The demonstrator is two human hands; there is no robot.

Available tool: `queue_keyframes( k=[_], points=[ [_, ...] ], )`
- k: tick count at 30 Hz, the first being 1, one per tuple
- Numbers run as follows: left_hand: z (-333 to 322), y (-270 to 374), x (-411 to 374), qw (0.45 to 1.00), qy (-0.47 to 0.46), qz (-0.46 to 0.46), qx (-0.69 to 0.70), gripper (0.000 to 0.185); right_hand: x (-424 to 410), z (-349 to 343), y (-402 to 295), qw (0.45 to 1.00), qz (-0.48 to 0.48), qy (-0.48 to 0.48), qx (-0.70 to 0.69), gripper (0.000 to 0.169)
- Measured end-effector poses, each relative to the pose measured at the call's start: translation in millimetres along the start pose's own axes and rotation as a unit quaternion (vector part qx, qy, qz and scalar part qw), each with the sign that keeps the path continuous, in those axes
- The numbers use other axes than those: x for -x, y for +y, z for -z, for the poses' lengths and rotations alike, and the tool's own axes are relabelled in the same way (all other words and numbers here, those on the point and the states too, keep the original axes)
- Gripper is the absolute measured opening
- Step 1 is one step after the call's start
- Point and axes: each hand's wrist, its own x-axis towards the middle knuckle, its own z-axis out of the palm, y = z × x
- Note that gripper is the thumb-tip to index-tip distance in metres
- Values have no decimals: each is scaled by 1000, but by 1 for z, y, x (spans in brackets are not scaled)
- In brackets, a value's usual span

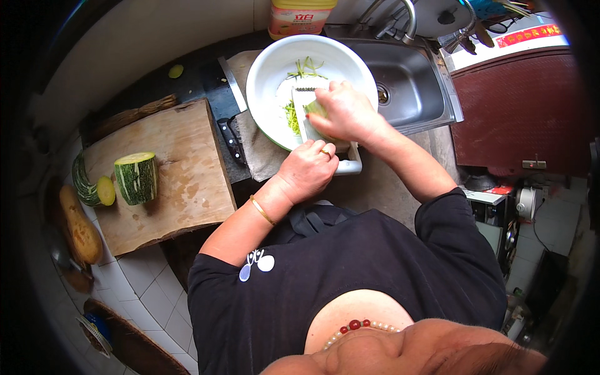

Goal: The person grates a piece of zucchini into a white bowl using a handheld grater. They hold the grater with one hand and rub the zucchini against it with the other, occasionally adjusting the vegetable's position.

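A white basin holds green vegetable shreds and more thin strips towards its far side. A flat grater with a white frame leans into it over the near rim. My left hand is closed on the grater's near end. My right hand grips a pale green squash piece against the grater's face; the palm hides most of the piece. On the wooden cutting board at the left, a striped green squash section stands upright on its cut end.
A steel sink with a faucet adjoins the basin on the right. A black-handled knife lies between board and basin, beside a grey cloth. A cut curved squash lies at the board's left edge. A detergent jug stands behind.
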Motion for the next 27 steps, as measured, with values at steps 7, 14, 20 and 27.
queue_keyframes(
  k=[7,14,20,27],
  points=[
    [5,4,-5,1000,1,-4,23,15,-72,-47,36,996,-79,-8,37,44],
    [3,0,4,1000,-1,27,5,14,-48,-34,47,956,-125,141,-225,40],
    [0,-2,-8,999,-27,27,-15,16,3,-24,83,496,-120,145,-848,50],
    [16,2,-14,995,-92,32,31,28,33,-17,65,417,-142,149,-885,60]
  ],
)
